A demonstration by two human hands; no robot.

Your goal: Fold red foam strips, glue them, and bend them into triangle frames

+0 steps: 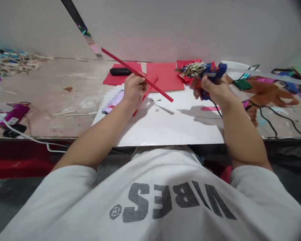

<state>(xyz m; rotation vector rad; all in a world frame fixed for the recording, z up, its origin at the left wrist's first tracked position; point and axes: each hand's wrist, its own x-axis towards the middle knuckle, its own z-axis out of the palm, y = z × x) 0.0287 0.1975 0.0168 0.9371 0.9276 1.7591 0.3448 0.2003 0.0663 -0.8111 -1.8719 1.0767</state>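
My left hand (133, 89) is closed round a long thin red strip (163, 92) that slants from upper left to lower right above a white sheet (165, 127). More red pieces show under that hand. My right hand (210, 89) is wrapped round a blue hot glue gun (214, 70), held above the sheet's right side with its nozzle towards the left. A bundle of gold and cream scraps (192, 69) sits at the gun's front end. The gun's black cord (266, 117) trails off to the right.
Red sheets (165, 77) and a black case (120, 71) lie behind the white sheet. Wooden sticks pile up at the far left (12, 62). A purple object (10, 113) and white cable (27, 136) lie at the left edge. Brown and coloured craft pieces (268, 90) clutter the right.
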